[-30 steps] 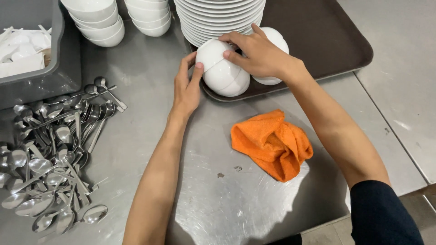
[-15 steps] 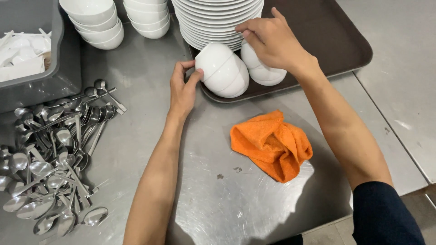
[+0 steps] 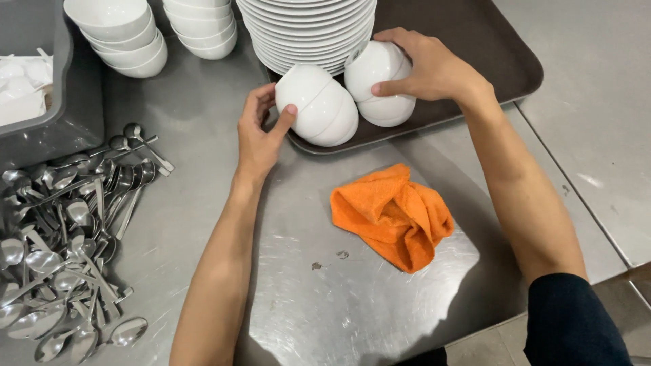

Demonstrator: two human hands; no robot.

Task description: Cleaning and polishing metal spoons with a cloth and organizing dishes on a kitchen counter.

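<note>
Our left hand [image 3: 261, 132] was curled around the near side of a short stack of white bowls [image 3: 317, 103] lying tipped on its side, thumb pressed on the outer bowl's wall and fingers wrapped behind the rim, a loose steadying hold rather than a firm clamp. Our right hand [image 3: 427, 68] cupped a second tipped pair of white bowls [image 3: 377, 81] from above, fingers spread over the rounded back and index finger laid along the front. Both sets rested on the near left corner of a dark brown tray [image 3: 488, 54], touching each other and just beside a tall stack of white plates [image 3: 305, 27].

We judged the bowls to be glazed ceramic: stiff, fairly heavy when nested, smooth enough to slip, and apt to chip if knocked together. The rim and the curved wall, taken between thumb and fingers, looked the safest places to hold, with the palm under the base.

On the steel table [image 3: 366, 312] in front of the tray lay a crumpled orange cloth [image 3: 393, 217]. To the left sat a heap of metal spoons [image 3: 64, 251], two more stacks of upright white bowls [image 3: 125, 37], and a grey bin [image 3: 41, 81].
</note>
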